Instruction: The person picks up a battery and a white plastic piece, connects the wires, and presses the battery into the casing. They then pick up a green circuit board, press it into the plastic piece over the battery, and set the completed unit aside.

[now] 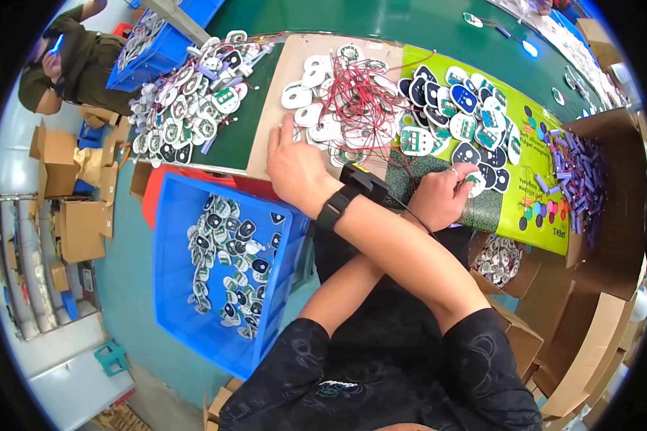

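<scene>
Crossed-arm handling: best to work the right hand [298, 169] lightly beside the red wires [363, 100], to avoid snagging, and to pinch the white-and-green board [476, 185] by its rim, clear of its face, in the left hand [438, 195].

At picture left: reaching with right hand, fingers extended, apparently unclenched, with nothing visibly held; just beside the white discs [296, 95], cannot tell whether touching. At picture right: grasping the board between thumb and fingers of left hand; placed at the fingertips, near the dark-faced boards [466, 154].
</scene>
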Demonstrator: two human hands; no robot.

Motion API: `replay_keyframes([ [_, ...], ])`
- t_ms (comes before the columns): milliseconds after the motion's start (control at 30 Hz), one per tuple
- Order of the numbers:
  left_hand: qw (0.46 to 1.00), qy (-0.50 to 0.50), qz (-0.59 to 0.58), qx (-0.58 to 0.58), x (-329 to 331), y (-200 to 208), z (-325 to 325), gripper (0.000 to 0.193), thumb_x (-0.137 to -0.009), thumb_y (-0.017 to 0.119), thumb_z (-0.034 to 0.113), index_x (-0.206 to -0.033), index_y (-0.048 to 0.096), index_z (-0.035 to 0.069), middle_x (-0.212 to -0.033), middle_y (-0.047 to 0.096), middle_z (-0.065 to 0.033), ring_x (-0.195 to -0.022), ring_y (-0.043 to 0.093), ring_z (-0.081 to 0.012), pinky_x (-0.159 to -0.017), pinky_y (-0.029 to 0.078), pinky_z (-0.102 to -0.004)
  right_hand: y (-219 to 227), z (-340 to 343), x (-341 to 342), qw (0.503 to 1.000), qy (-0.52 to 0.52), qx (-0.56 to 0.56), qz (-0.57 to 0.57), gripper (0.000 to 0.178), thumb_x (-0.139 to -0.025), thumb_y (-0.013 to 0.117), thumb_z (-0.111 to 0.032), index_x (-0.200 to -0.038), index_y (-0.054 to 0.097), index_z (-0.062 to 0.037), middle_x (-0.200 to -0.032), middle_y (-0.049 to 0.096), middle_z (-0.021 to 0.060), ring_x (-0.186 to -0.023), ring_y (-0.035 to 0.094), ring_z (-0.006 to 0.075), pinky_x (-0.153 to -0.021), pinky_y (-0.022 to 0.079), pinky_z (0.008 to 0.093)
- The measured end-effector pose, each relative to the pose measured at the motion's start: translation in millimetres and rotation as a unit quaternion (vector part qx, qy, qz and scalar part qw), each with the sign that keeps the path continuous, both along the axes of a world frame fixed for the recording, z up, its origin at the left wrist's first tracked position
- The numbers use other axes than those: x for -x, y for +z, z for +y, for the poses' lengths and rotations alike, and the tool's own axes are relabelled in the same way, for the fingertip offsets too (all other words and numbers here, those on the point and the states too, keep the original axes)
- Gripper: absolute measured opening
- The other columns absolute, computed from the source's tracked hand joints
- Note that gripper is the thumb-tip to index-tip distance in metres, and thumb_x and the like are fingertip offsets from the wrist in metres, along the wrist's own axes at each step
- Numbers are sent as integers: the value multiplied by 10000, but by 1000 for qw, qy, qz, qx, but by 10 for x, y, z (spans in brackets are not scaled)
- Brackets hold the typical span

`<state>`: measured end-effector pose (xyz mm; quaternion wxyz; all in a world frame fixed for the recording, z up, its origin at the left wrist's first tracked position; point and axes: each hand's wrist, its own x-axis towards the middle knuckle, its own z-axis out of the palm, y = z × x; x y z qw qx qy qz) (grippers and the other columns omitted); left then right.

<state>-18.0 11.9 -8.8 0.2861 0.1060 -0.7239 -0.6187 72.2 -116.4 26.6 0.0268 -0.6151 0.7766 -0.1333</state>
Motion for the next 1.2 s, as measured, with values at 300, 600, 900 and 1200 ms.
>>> replay_keyframes([
  [300,995,33,1,91,-119,-33,17,251,-945,608,122,-1191,632,78,-924,709,-192,-772,689,-395,-689,556,-487,-44,186,-178,969,239,52,-36,380,-795,628,-88,-1159,581,9,-1128,576,128,-818,682,224,-636,579,335],
  [600,998,20,-13,53,-124,52,-18,263,-922,649,87,-1185,649,73,-744,667,-193,-676,672,-373,-609,518,-445,773,553,-309,823,357,354,-263,315,-796,637,-51,-1111,640,-57,-1205,634,150,-1051,652,302,-864,560,393],
  [900,994,-15,56,-96,-12,-329,87,301,-931,684,175,-1217,650,87,-848,697,-193,-758,698,-307,-697,537,-382,1225,671,872,867,49,303,-392,255,-983,613,-145,-1210,671,-45,-968,765,71,-863,710,136,-708,542,264],
  [1200,997,5,-33,63,-111,57,-39,287,-925,643,80,-1211,641,52,-715,606,-178,-589,615,-285,-568,469,-390,1577,1028,1825,834,-73,340,-428,281,-1063,557,-219,-1185,654,14,-986,735,103,-845,670,122,-765,493,235],
])
